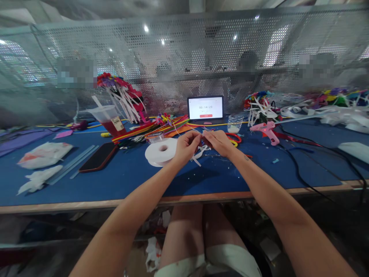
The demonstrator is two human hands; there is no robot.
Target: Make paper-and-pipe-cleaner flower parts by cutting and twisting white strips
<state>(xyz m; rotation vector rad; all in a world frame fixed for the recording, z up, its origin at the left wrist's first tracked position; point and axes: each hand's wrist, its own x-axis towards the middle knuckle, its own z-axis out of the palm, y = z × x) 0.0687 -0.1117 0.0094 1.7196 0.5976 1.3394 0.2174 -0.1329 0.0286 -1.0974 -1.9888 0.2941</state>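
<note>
- Two hands nearly meet over the blue table (138, 188), just in front of the tablet (205, 107), which reads 00:14:29.
- Left hand (186, 144): fingers curled, thumb and forefinger brought together at the tips; what lies between them is too small to tell.
- Right hand (219, 142): fingers bent inward and close together, tips turned to the left hand's; whether they pinch anything, I cannot tell.
- White strip (197, 160): curled just below the fingertips, between the hands, one tail slanting down over the table; its upper part is hidden.
- White roll (154, 154): flat on the table, just beside the left hand and partly covered by it.
- Stems (144, 130): a many-coloured heap behind the roll.
- Phone (98, 157): lying left of the roll, dark screen up, with clear sticks (72, 163) beside it.
- Drink (111, 124): a red one, in a clear cup behind the phone.
- Red loop (238, 136) and yellow loop (235, 144): just beyond the right hand.
- Glue gun (269, 133): pink, right of the loops, a red light showing.
</note>
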